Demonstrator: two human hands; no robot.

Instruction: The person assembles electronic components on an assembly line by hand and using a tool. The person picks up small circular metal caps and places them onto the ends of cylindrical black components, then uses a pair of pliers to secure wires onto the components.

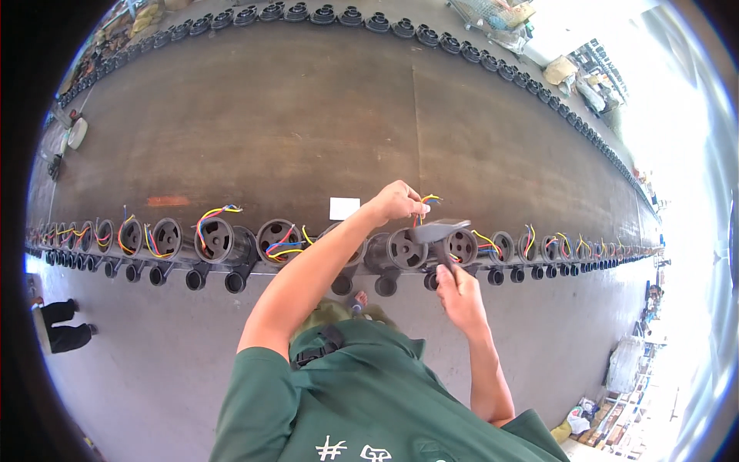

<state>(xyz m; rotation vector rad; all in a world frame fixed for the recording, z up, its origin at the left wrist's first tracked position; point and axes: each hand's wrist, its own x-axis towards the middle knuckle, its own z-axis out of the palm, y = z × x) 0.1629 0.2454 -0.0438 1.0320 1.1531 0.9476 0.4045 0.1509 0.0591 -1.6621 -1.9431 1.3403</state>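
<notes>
My left hand [397,202] reaches over the table edge and pinches a bundle of thin coloured wires [433,199], their yellow and blue ends sticking out past the fingertips. Those wires rise beside a round black housing [406,248] lying with its open end toward the table. In my right hand [463,300] is the handle of a hammer [442,229]. Its grey head hangs over the gap between that housing and a neighbouring housing [462,246] on the right. Whether the hammer head touches either housing I cannot tell. My left forearm partly covers another housing.
A long row of black housings [218,239] with coloured wires lines the near table edge. Black ring-shaped parts [377,21] line the far edge of the brown tabletop [254,108]. A white card [344,208] lies near my left hand. Another person's dark-clad legs [61,327] show at left.
</notes>
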